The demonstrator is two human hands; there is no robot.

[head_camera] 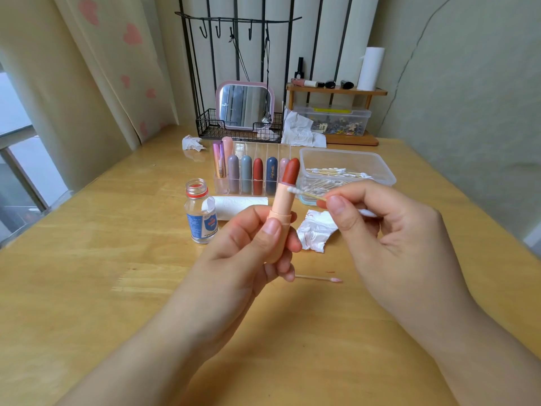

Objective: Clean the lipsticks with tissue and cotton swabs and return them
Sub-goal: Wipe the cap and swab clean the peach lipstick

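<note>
My left hand [248, 247] grips an uncapped peach lipstick [282, 205] upright, its brick-red bullet twisted out. My right hand [380, 230] pinches a cotton swab [307, 194] whose white tip touches the tube's collar just below the bullet. A clear organiser [231, 186] behind holds several capped lipsticks [257, 171] in its slots. A stained tissue [317, 230] lies on the table under my right hand. A used swab with a pink tip [320, 278] lies near my left fingers.
An open small glass bottle [201, 212] stands at the left, next to a tissue roll [234, 206]. A plastic tub of cotton swabs [345, 168] sits at the right. Crumpled tissues [191, 143], a pink mirror [244, 105] in a wire rack and a wooden shelf stand at the back.
</note>
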